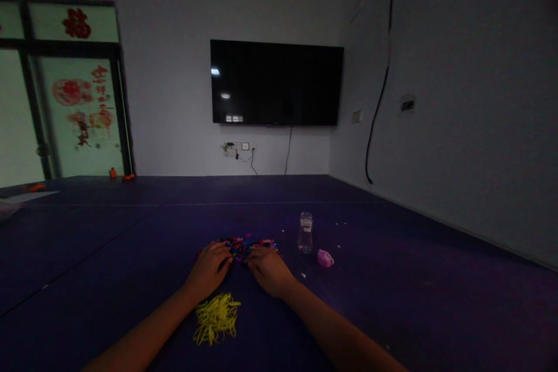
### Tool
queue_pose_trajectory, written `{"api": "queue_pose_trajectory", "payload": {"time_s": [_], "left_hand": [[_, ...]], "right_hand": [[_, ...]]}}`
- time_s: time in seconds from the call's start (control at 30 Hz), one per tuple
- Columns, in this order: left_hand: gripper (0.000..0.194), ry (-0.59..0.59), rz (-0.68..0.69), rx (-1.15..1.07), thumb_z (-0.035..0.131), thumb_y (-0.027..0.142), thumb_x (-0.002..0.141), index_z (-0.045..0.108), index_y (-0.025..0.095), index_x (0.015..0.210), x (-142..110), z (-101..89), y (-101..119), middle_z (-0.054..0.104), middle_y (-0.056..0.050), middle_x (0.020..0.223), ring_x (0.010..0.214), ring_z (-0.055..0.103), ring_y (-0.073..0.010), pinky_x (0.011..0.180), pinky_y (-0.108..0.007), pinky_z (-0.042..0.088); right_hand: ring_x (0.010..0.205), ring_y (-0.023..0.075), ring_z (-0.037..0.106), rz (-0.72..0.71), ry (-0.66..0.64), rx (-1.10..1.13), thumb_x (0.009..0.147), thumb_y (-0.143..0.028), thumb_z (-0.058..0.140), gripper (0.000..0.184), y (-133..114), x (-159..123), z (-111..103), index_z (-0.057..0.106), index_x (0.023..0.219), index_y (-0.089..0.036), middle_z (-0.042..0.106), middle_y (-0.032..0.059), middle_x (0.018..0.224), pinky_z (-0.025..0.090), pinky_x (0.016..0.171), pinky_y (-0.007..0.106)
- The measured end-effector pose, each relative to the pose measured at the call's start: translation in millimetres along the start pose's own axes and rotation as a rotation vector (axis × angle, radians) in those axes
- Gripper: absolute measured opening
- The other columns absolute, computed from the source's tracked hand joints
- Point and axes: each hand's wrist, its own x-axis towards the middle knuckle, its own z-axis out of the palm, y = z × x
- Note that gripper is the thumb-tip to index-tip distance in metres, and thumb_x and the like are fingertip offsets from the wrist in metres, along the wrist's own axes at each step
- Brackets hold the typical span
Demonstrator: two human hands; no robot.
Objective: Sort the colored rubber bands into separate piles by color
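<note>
A pile of mixed-colour rubber bands [239, 249] lies on the dark purple tabletop. My left hand [211, 267] rests on the pile's left side, fingers extended over the bands and thumb apart. On the right side of the same pile, my right hand [271, 270] lies with its fingers loosely spread and slightly bent; its fingertips are partly lost among the bands. Neither hand shows a band gripped. Closer to me, between my forearms, sits a separate heap of yellow rubber bands [216, 318].
Right of my right hand stands a clear bottle [306, 235], with a small pink object [325, 258] beside it. White scraps [303, 275] dot the table [414, 302]. Orange items [127, 176] lie at the far left edge. A television [276, 82] hangs on the wall.
</note>
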Motion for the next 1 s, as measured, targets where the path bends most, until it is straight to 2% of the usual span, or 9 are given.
{"api": "queue_pose_trajectory", "payload": {"time_s": [0.13,0.33,0.6,0.83,1.0], "left_hand": [[0.022,-0.050,0.074,-0.033,0.045,0.022,0.082,0.063,0.020,0.095,-2,1.8,-2,0.065,-0.005,0.102,0.107,0.050,-0.0209,0.097,-0.044,0.032],[0.024,-0.083,0.018,-0.048,0.046,0.022,0.082,0.061,0.021,0.101,-3,6.4,-5,0.064,-0.004,0.105,0.110,0.048,-0.0208,0.096,-0.042,0.034],[0.024,-0.123,0.029,-0.032,0.046,0.021,0.082,0.062,0.018,0.100,0,7.4,-7,0.063,-0.007,0.106,0.108,0.049,-0.0216,0.095,-0.043,0.035],[0.027,-0.042,0.056,-0.074,0.045,0.018,0.081,0.061,0.018,0.103,0,6.7,-7,0.062,-0.007,0.107,0.105,0.051,-0.0205,0.094,-0.042,0.037],[0.025,-0.002,0.060,-0.213,0.044,0.020,0.083,0.063,0.021,0.100,2,2.7,-5,0.064,-0.006,0.099,0.095,0.056,-0.0174,0.086,-0.036,0.044]], "right_hand": [[0.087,0.0155,0.054,-0.009,0.018,-0.022,0.087,-0.020,0.036,0.027,-1,0,0,0.062,0.079,-0.016,0.063,0.0058,0.086,0.038,0.079,0.026],[0.089,0.0155,0.054,-0.022,0.000,-0.011,0.087,-0.019,0.035,0.028,-1,1,0,0.062,0.082,-0.015,0.063,0.0065,0.087,0.038,0.080,0.026],[0.089,0.0159,0.054,0.005,0.002,-0.020,0.086,-0.018,0.035,0.028,-3,0,-2,0.063,0.084,-0.015,0.063,0.0064,0.090,0.037,0.080,0.026],[0.091,0.0156,0.053,0.082,0.028,-0.010,0.086,-0.017,0.035,0.026,-8,0,-8,0.061,0.090,-0.015,0.061,0.0068,0.094,0.037,0.080,0.025],[0.094,0.0157,0.053,0.091,0.027,0.005,0.087,-0.019,0.035,0.027,-10,-1,-10,0.060,0.096,-0.018,0.059,0.0058,0.103,0.037,0.081,0.026]]}}
